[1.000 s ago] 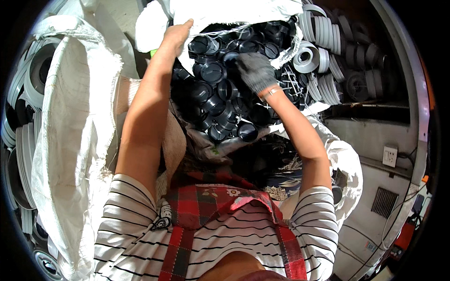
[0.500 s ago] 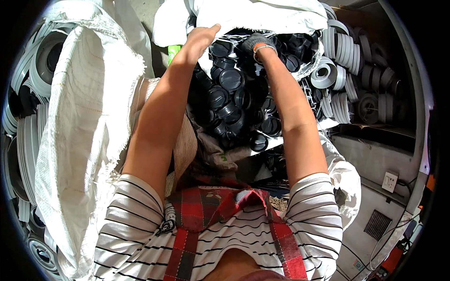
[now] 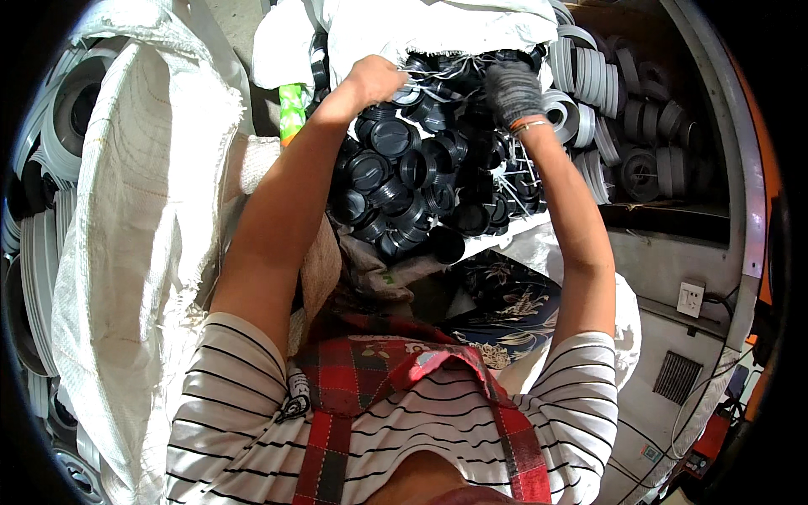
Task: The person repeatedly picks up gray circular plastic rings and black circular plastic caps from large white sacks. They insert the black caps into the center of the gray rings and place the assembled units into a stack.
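A heap of round black plastic threaded caps (image 3: 391, 139) lies in and in front of the mouth of a white woven sack (image 3: 438, 29). My left hand (image 3: 377, 80), bare, is at the heap's upper left with its fingers closed; what they hold, if anything, I cannot make out. Thin white strands run beside its fingertips. On the right, my right hand (image 3: 513, 91) wears a dark grey knitted glove and lies over the caps near the sack's mouth. Its fingers are smeared and partly hidden. Below it, spiky white plastic strips (image 3: 515, 178) stick out among the caps.
A tall white woven sack (image 3: 143, 202) stands at my left, beside stacked grey-white rings (image 3: 38, 278). More pale rings (image 3: 589, 76) are piled on a shelf at the right. Below that is a grey panel with a socket (image 3: 690, 298). Dark flowered cloth (image 3: 505, 307) lies near me.
My right hand has come out from deeper among the caps and shifted right, showing more of the glove. My left hand has moved slightly right and lower, its fingers now closed. The view has shifted a little.
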The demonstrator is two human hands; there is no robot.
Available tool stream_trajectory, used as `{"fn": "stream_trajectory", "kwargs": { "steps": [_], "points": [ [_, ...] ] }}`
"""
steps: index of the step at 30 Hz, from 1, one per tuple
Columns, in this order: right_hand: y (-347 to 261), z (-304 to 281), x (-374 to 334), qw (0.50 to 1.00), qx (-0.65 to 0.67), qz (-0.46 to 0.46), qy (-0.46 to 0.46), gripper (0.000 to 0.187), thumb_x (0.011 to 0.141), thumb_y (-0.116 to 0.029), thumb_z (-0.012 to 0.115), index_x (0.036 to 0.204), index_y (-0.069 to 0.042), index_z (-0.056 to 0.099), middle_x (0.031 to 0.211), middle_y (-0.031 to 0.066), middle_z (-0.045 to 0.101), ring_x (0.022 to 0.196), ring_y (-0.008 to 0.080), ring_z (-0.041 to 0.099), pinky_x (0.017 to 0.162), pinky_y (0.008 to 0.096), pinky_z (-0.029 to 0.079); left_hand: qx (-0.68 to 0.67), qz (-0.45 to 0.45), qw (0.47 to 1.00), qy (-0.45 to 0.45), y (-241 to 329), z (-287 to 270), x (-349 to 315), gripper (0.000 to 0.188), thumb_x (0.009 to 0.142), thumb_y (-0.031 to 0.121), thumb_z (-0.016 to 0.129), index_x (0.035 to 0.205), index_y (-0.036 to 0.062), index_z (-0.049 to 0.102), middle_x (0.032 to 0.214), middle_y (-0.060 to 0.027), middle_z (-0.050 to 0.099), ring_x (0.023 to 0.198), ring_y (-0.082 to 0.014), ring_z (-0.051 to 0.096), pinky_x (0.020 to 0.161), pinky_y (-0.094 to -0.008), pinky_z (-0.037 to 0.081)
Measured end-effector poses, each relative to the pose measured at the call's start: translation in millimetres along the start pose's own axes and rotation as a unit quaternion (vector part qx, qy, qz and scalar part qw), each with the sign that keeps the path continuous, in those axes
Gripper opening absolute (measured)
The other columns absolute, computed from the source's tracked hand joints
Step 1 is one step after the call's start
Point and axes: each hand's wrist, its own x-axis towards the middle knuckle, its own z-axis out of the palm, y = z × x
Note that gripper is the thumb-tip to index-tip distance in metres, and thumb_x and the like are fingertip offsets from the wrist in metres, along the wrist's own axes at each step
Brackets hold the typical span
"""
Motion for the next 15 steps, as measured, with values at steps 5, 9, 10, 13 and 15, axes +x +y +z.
{"fn": "stream_trajectory", "kwargs": {
  "steps": [5, 9, 10, 13, 15],
  "points": [
    [-81.8, 33.7, -10.0, 0.968, 0.16, -0.194, -0.008, 0.033, 0.07, -0.015, 0.054, 0.101, -0.009, 0.061, 0.1, 0.0153, 0.06, 0.099, 0.0336, 0.055, 0.085, 0.0429, 0.045, 0.142, 0.061, 0.974, 0.164, -29.9, 4.8, 21.3, 0.048, 0.081, 0.024, 0.052, 0.12, -0.0039, 0.048, 0.122, -0.0268, 0.048, 0.115, -0.0397, 0.045, 0.1, -0.0391, 0.035],
    [-112.8, 66.7, 14.5, 0.996, 0.08, -0.04, -0.023, 0.035, 0.081, -0.023, 0.048, 0.113, -0.014, 0.059, 0.122, 0.0097, 0.054, 0.117, 0.0256, 0.046, 0.096, 0.0524, 0.031, 0.073, 0.011, 0.966, 0.247, -20.4, -6.1, 21.4, 0.051, 0.081, 0.029, 0.055, 0.121, -0.0024, 0.047, 0.127, -0.0239, 0.046, 0.12, -0.0381, 0.043, 0.101, -0.0374, 0.034],
    [-110.0, 67.2, 17.9, 0.996, 0.011, -0.084, 0.023, 0.032, 0.082, -0.023, 0.046, 0.109, -0.015, 0.061, 0.117, 0.0065, 0.058, 0.115, 0.0247, 0.048, 0.096, 0.0523, 0.031, 0.067, -0.01, 0.962, 0.264, -19.0, -10.1, 20.8, 0.052, 0.081, 0.029, 0.057, 0.121, -0.0022, 0.047, 0.123, -0.0245, 0.05, 0.115, -0.0389, 0.047, 0.098, -0.0382, 0.037],
    [-97.4, 39.0, 24.2, 0.993, -0.029, -0.117, 0.014, 0.028, 0.08, -0.021, 0.047, 0.101, -0.016, 0.065, 0.102, 0.0042, 0.064, 0.107, 0.0244, 0.054, 0.093, 0.0507, 0.033, 0.018, 0.042, 0.944, 0.327, -23.6, -29.9, 17.1, 0.048, 0.079, 0.027, 0.061, 0.116, -0.0008, 0.052, 0.11, -0.0236, 0.059, 0.107, -0.0364, 0.055, 0.092, -0.0394, 0.041],
    [-63.6, 36.2, 27.9, 0.998, 0.046, -0.034, -0.026, 0.024, 0.079, -0.025, 0.051, 0.091, -0.013, 0.068, 0.096, 0.0089, 0.066, 0.101, 0.0247, 0.058, 0.088, 0.0431, 0.041, 0.006, 0.052, 0.94, 0.337, -15.6, -31.1, 17.3, 0.047, 0.079, 0.026, 0.063, 0.115, -0.0013, 0.053, 0.109, -0.0217, 0.06, 0.102, -0.034, 0.057, 0.091, -0.0378, 0.042]
  ]
}}
